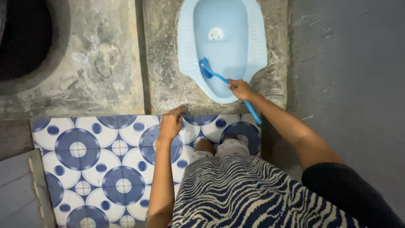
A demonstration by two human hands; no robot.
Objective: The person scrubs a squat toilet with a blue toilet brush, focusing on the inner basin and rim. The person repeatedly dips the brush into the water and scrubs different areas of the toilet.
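Note:
A light blue squat toilet pan [253, 46] is set into a wet concrete step [168, 84]. My right hand [240, 89] is shut on the handle of a blue toilet brush [207, 70]. The brush head rests against the pan's inner left wall near the front rim. My left hand [171, 123] presses its fingertips on the front edge of the concrete step, holding nothing. My knee, in zebra-striped cloth, is below the hands.
Blue and white circle-patterned floor tiles [97, 160] lie before the step. A grey wall [350, 76] stands at the right. A dark round basin opening [23, 38] sits at the upper left. A grey board [19, 190] lies at the lower left.

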